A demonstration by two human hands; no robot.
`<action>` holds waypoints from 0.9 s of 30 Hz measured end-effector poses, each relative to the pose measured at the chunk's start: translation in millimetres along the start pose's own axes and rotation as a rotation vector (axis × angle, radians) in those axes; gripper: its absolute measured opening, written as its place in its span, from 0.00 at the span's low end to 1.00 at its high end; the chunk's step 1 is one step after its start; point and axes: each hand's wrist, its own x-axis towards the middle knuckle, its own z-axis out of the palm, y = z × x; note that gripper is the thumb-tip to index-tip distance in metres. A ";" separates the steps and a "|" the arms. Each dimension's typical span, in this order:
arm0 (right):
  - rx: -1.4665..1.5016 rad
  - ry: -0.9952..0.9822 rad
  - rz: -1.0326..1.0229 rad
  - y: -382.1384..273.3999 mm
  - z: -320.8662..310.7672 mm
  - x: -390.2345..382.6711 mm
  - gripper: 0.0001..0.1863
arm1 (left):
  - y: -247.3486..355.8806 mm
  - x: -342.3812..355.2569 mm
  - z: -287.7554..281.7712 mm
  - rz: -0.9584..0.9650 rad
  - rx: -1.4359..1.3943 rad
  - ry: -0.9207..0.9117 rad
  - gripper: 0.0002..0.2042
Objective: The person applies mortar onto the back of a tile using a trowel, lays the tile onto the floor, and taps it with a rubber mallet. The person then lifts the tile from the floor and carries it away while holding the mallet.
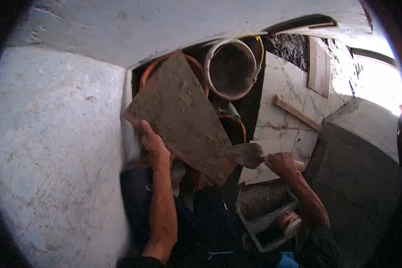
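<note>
My left hand (pixel 154 147) grips the lower left edge of a mortar-smeared rectangular board (pixel 176 111), which is tilted over an orange bucket (pixel 148 71). In my right hand (pixel 279 163) is a trowel (pixel 248 154) with a wooden handle, its grey-coated blade at the board's lower right edge. The board hides most of the orange bucket. Beside it stands a white bucket (pixel 231 93) with dark contents and a yellow handle, and another orange-rimmed bucket (pixel 242 127) sits below that one.
A pale wall (pixel 62 152) is close on the left. Marbled white tiles (pixel 281 76) with a wooden batten (pixel 297 114) lie on the right beside a grey concrete surface (pixel 353 178). A grey crate-like container (pixel 250 223) sits low by my legs; bright light enters at the far right.
</note>
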 end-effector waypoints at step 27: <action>0.157 0.072 -0.158 -110.9 -16.7 349.9 0.15 | -28.5 -104.8 -77.0 0.024 0.355 0.252 0.32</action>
